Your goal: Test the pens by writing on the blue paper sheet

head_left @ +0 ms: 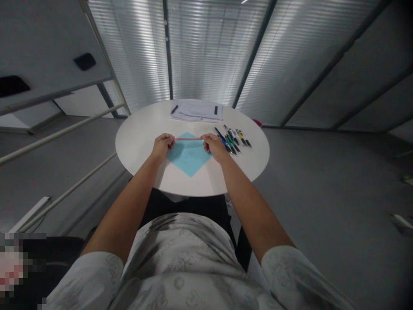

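My left hand [163, 147] and my right hand [213, 145] each pinch one end of a thin, straight pink strip [188, 139]. It spans level between them over the far part of a light-blue square sheet [190, 161], which lies cornerwise with one point toward me. Whether the strip is a band, a ribbon or a stick, I cannot make out. Just right of my right hand lie several pens [230, 140] with black, green, blue and yellow parts. My fingers hide both tips of the strip and the side corners of the sheet.
A round white table [138, 142] carries all this. At its far edge lies a stack of papers [195, 111] with a dark pen [174, 109] on top. White rails [71, 129] stand to the left, and blinds [213, 51] hang behind. A blurred, pixelated patch covers the lower left.
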`<state>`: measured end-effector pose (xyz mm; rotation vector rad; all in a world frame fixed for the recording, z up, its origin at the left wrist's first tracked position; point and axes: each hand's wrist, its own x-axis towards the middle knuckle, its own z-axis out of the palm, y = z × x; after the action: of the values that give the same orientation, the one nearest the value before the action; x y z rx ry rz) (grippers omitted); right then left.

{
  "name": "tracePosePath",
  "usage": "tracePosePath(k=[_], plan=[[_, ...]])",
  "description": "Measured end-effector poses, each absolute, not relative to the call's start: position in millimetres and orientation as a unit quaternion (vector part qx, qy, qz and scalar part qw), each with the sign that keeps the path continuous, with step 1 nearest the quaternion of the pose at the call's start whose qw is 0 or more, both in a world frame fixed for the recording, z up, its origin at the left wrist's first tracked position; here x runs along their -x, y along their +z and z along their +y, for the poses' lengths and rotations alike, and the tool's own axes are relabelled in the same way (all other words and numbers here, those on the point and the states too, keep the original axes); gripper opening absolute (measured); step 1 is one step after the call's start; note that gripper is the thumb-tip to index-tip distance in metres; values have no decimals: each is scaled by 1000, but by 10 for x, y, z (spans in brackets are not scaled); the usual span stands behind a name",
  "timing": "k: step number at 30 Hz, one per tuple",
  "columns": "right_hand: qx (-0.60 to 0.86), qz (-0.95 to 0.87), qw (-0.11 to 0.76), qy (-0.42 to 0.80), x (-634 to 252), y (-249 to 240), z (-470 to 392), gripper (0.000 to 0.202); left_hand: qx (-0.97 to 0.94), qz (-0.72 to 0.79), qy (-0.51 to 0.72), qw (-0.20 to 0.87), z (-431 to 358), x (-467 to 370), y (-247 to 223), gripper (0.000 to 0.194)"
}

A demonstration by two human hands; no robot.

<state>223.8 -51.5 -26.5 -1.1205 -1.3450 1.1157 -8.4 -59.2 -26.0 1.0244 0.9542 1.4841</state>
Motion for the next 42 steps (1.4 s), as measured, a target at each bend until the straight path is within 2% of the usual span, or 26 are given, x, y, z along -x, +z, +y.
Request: tracePosePath(k=[16, 31, 42], plan=[[481, -548, 510, 456, -2224, -271, -495, 21, -446, 398, 610, 520, -614, 80, -240, 7], [468, -553, 509, 465, -2224, -254, -518, 49, -449, 395, 607, 523, -597, 93, -262, 6], [455, -551, 512, 477, -2205, -222, -552, 51, -444, 374, 623, 525, -574, 79, -279, 10]])
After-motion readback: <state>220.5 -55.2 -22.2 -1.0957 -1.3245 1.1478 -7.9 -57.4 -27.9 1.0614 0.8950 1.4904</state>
